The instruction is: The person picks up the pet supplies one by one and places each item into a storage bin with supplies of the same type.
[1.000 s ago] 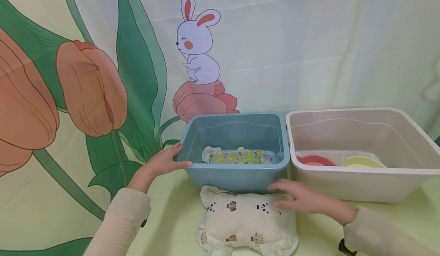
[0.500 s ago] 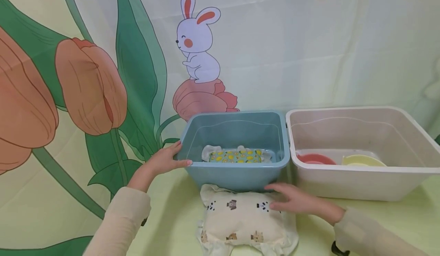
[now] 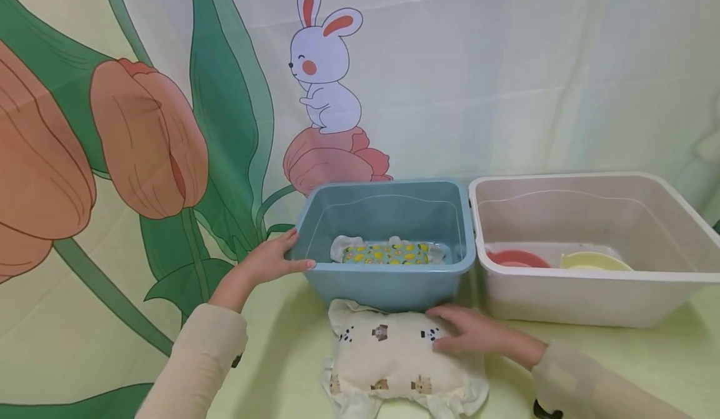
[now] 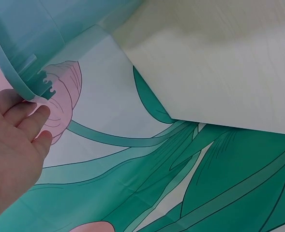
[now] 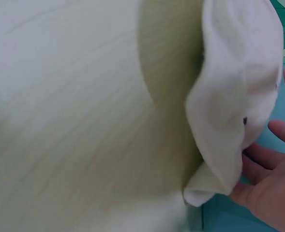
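A cream pillow (image 3: 402, 356) printed with animal faces lies on the table in front of a blue plastic bin (image 3: 388, 284). My left hand (image 3: 267, 261) holds the bin's front left corner, its thumb on the front rim and its fingers along the left side. In the left wrist view the fingers of the left hand (image 4: 16, 135) bend beneath the rim. My right hand (image 3: 478, 331), fingers apart, is at the pillow's back right part. The right wrist view has the right hand (image 5: 268, 179) beside the pillow's ruffled edge (image 5: 217, 125), with some fingers partly hidden behind it.
A small lemon-print pillow (image 3: 385, 254) lies inside the blue bin. Beside it stands a beige bin (image 3: 579, 300) holding a red dish (image 3: 517, 258) and a yellow dish (image 3: 596, 261). Behind both hangs a printed cloth (image 3: 450, 94) with tulips and a rabbit.
My right hand has moved a little left and slightly down over the cream pillow's right part. The left hand has stayed on the blue bin's corner. The view has tilted slightly.
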`<state>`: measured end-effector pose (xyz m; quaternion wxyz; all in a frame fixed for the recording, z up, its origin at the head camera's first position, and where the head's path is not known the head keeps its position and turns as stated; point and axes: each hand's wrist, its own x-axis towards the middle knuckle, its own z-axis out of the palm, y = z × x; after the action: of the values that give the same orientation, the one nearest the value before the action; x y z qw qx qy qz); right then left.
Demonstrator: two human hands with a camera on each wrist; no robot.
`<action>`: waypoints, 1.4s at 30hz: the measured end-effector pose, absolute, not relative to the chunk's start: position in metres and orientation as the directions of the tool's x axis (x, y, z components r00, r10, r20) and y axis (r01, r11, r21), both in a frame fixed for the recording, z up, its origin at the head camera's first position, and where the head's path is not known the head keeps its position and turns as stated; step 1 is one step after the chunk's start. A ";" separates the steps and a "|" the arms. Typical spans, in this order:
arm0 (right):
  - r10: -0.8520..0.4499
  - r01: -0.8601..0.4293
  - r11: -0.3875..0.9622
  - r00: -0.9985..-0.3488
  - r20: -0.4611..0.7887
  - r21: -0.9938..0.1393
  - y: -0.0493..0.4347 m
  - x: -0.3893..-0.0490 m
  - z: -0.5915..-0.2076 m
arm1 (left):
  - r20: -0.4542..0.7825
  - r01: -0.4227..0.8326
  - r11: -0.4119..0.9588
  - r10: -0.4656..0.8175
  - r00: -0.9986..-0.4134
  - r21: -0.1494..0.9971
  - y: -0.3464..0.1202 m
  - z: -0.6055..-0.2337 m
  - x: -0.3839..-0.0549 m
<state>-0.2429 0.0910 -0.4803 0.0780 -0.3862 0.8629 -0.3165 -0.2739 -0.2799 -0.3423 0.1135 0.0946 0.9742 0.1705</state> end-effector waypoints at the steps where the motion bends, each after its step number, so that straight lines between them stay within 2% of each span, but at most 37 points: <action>1: -0.714 -0.616 0.505 -0.692 0.109 -0.605 0.090 -0.243 -0.481 | -0.189 0.146 0.925 0.223 -0.956 0.352 -0.280 -0.343 -0.274; 21: -0.708 -0.618 0.555 -0.702 0.073 -0.556 0.083 -0.241 -0.492 | -0.188 0.146 0.925 0.222 -0.957 0.350 -0.281 -0.344 -0.275; 31: -0.710 -0.673 0.537 -0.686 0.158 -0.508 0.080 -0.236 -0.494 | -0.190 0.141 0.925 0.218 -0.957 0.353 -0.281 -0.343 -0.275; 42: -0.616 -0.585 0.596 -0.772 0.154 -0.550 0.073 -0.231 -0.498 | -0.186 0.149 0.924 0.225 -0.957 0.352 -0.280 -0.342 -0.273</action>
<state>-0.2310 0.0728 -0.4979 0.0260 -0.3366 0.8928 -0.2983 -0.2733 -0.2798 -0.3418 0.1120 0.0958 0.9745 0.1695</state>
